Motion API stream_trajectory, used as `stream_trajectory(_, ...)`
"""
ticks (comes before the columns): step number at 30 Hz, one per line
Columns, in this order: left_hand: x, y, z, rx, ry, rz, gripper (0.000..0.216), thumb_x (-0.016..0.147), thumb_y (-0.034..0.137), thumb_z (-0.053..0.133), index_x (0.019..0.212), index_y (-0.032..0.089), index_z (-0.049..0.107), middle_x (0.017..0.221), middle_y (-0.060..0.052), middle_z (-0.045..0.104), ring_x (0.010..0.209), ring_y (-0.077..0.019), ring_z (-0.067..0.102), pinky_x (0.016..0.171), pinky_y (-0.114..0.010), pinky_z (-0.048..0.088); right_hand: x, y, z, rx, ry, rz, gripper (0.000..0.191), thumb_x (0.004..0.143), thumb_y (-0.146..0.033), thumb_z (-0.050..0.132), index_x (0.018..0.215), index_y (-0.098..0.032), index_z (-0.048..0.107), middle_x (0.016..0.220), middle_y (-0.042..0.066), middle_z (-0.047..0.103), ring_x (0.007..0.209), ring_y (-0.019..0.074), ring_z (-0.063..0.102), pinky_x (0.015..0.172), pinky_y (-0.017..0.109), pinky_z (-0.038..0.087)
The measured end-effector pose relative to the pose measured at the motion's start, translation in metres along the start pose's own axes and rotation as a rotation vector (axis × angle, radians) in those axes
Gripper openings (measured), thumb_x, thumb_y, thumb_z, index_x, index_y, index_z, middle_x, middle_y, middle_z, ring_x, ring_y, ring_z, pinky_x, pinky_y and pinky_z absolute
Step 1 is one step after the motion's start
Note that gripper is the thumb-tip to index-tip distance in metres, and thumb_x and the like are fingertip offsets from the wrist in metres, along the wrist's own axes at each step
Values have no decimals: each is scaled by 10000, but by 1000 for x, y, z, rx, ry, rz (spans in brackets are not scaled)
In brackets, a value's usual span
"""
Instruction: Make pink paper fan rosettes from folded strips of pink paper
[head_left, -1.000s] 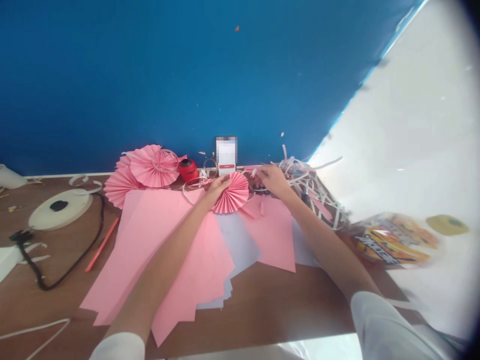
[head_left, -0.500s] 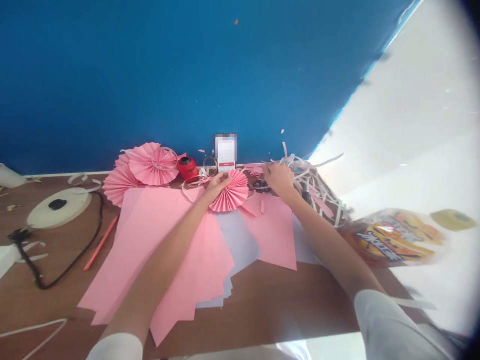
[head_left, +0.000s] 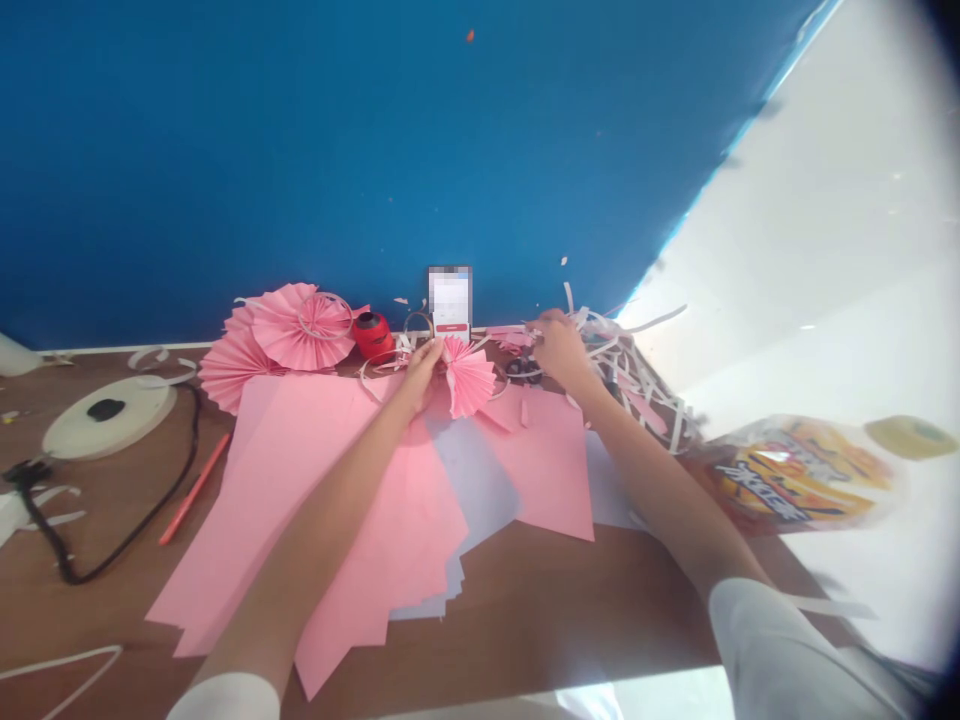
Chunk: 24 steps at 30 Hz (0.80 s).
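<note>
My left hand (head_left: 421, 368) pinches a small pink pleated paper fan (head_left: 466, 377) at its centre and holds it partly folded above the pink sheets (head_left: 330, 480). At the back of the desk my right hand (head_left: 559, 347) is closed among a heap of white paper strips (head_left: 637, 375); what its fingers hold is hidden. A dark object, perhaps scissors (head_left: 521, 369), lies just left of that hand. A phone (head_left: 450, 300) leans upright against the blue wall between both hands.
Two finished pink paper rosettes (head_left: 289, 330) and a red tape roll (head_left: 373, 335) sit at the back left. A white round device (head_left: 105, 412) with a black cable, and an orange pencil (head_left: 191, 492), lie on the left. A snack bag (head_left: 795, 475) is at right.
The fan in my left hand has closed up from a wide half circle to a narrower bunch. My right hand has shifted slightly back into the strips.
</note>
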<state>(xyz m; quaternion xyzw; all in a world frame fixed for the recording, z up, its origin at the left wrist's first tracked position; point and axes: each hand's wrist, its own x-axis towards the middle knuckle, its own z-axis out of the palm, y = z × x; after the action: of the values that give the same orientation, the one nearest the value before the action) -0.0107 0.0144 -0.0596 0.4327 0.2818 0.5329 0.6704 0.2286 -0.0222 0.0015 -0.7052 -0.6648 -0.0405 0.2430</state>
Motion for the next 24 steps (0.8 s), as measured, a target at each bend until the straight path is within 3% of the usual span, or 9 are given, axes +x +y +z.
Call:
stream_trajectory(2, 1, 0, 0, 4, -3, -18, 310, 772, 468, 675, 900, 194, 606, 784, -1, 646, 661, -104, 594, 635, -240, 455, -1, 4, 2, -43, 22, 16, 366, 813, -151, 473, 1114, -190, 677, 1190, 154, 583, 1055, 313, 547, 841, 427, 432)
stream_trajectory(7, 0, 5, 2, 9, -48, -126, 352, 733, 445, 714, 933, 184, 589, 715, 0, 644, 542, -93, 579, 471, -199, 402, 1, 7, -1, -130, -5, 209, 289, 879, -284, 471, 930, -130, 710, 862, 216, 652, 928, 379, 605, 777, 496, 438)
stream_trajectory(11, -2, 8, 3, 7, -76, -142, 332, 727, 385, 726, 941, 158, 612, 772, -23, 674, 564, -89, 597, 489, -193, 429, 1, 3, 0, -84, -60, 173, 353, 898, -332, 443, 943, -112, 715, 893, 236, 656, 941, 383, 612, 787, 496, 445)
stream_trajectory(13, -3, 8, 4, 14, -73, -143, 296, 727, 355, 725, 907, 142, 624, 789, -37, 684, 575, -92, 604, 498, -198, 436, 0, 3, 3, -35, -120, 89, 340, 875, -243, 441, 1082, -145, 692, 1036, 216, 644, 984, 344, 608, 803, 450, 458)
stream_trajectory(16, -4, 8, 5, 40, -62, -133, 258, 728, 329, 720, 856, 124, 628, 793, -53, 690, 588, -98, 614, 514, -211, 445, -2, 5, 5, -66, -65, 51, 397, 819, -191, 486, 1179, -190, 652, 1218, 189, 576, 1077, 337, 567, 826, 433, 456)
stream_trajectory(19, -5, 8, 6, 61, -70, -129, 264, 726, 328, 723, 852, 113, 634, 790, -53, 687, 599, -98, 623, 536, -222, 455, -1, 4, 3, -98, -24, 185, 307, 836, -290, 498, 970, -118, 715, 982, 235, 644, 995, 384, 590, 796, 479, 445)
stream_trajectory(21, -4, 8, 5, 69, -74, -127, 272, 725, 334, 725, 852, 109, 642, 779, -51, 684, 600, -99, 623, 543, -225, 455, 0, 1, 0, -65, -32, 219, 303, 843, -313, 482, 870, -118, 713, 840, 219, 657, 901, 368, 618, 757, 464, 449)
stream_trajectory(24, -4, 7, 4, 81, -79, -118, 278, 728, 351, 722, 850, 111, 651, 752, -48, 679, 601, -104, 621, 545, -224, 448, 0, -8, -6, 59, -23, 134, 306, 787, -265, 530, 1043, -154, 656, 966, 170, 672, 866, 311, 629, 730, 403, 458)
